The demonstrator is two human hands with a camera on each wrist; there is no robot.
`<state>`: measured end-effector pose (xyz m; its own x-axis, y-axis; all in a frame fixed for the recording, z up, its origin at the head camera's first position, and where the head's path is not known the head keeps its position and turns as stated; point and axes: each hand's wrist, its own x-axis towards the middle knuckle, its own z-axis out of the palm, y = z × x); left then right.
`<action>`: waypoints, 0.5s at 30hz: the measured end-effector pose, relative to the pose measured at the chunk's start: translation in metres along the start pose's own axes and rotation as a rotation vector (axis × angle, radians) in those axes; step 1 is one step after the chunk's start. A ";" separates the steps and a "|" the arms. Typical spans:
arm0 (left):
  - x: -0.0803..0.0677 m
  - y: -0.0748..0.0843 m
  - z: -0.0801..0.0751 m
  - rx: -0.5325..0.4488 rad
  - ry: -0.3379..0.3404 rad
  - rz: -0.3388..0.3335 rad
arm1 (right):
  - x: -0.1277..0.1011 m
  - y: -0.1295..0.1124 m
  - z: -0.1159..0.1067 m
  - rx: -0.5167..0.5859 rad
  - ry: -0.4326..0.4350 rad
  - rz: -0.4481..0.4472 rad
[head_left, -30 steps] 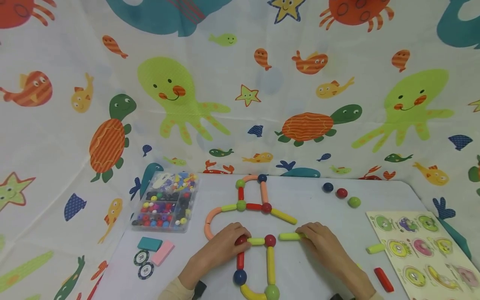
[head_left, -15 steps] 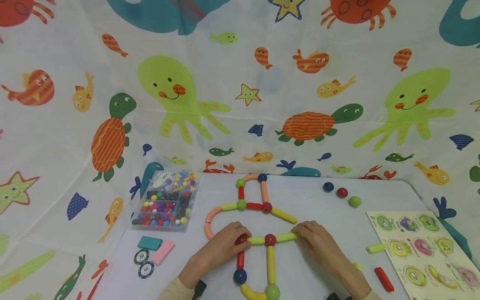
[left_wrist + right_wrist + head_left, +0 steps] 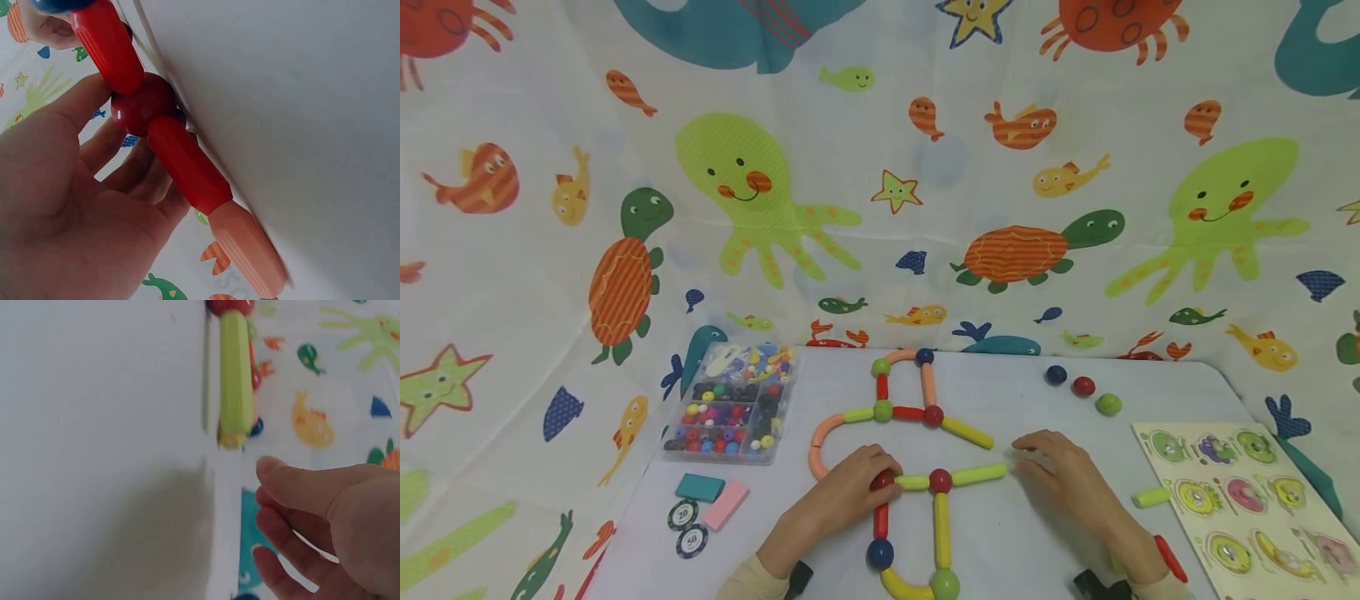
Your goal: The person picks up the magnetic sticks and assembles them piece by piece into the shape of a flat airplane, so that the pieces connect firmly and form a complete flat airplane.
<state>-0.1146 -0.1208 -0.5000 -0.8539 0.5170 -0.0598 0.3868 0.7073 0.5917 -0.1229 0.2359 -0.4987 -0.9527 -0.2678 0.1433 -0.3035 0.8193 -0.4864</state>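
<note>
- Left hand (image 3: pixel 842 492) rests on white table (image 3: pixel 1037 533), fingers curled round dark red ball (image 3: pixel 882 480) at left end of stick-and-ball figure; left wrist view shows fingers (image 3: pixel 94 144) touching that ball (image 3: pixel 142 103) with red stick (image 3: pixel 187 165) running off it.
- Right hand (image 3: pixel 1067 479) lies flat on table, fingers loosely spread, holding nothing; fingertips just beside free end of lime-green stick (image 3: pixel 978 474), small gap between. Right wrist view: same stick (image 3: pixel 236 375) lies ahead of fingers (image 3: pixel 300 487), not touching.
- Lime-green stick joins red ball (image 3: pixel 940 480); short yellow-green stick (image 3: pixel 913 482) links that ball to dark red ball under left hand.
- From red ball, yellow stick (image 3: pixel 942 529) runs toward person to green ball (image 3: pixel 944 583); curved yellow piece (image 3: pixel 902 586) links across to blue ball (image 3: pixel 880 553), red stick (image 3: pixel 880 521) goes up to dark red ball.
- Upper part of figure: green ball (image 3: pixel 882 410), red ball (image 3: pixel 933 415), yellow stick (image 3: pixel 967 432) slanting right, peach curved piece (image 3: pixel 818 442) on left.
- Loose balls at back right: blue (image 3: pixel 1056 374), red (image 3: pixel 1083 386), green (image 3: pixel 1108 404), near each other.
- Clear bead box (image 3: pixel 733 404) left of figure; teal block (image 3: pixel 700 487), pink block (image 3: pixel 726 504), two chips (image 3: pixel 685 527) in front of it.
- Wooden puzzle board (image 3: pixel 1247 500) at right edge; loose green stick (image 3: pixel 1152 497) and red stick (image 3: pixel 1172 558) just beside it.
</note>
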 end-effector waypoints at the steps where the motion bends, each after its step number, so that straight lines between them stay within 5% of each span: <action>1: 0.000 0.000 0.000 -0.001 -0.001 0.000 | 0.001 0.007 -0.004 0.009 0.020 0.004; 15: 0.000 0.002 -0.002 0.001 -0.010 -0.012 | 0.010 0.092 -0.057 0.035 0.255 0.141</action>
<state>-0.1143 -0.1202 -0.4973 -0.8549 0.5132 -0.0752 0.3767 0.7139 0.5902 -0.1613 0.3373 -0.4925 -0.9593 -0.0133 0.2822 -0.1719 0.8201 -0.5457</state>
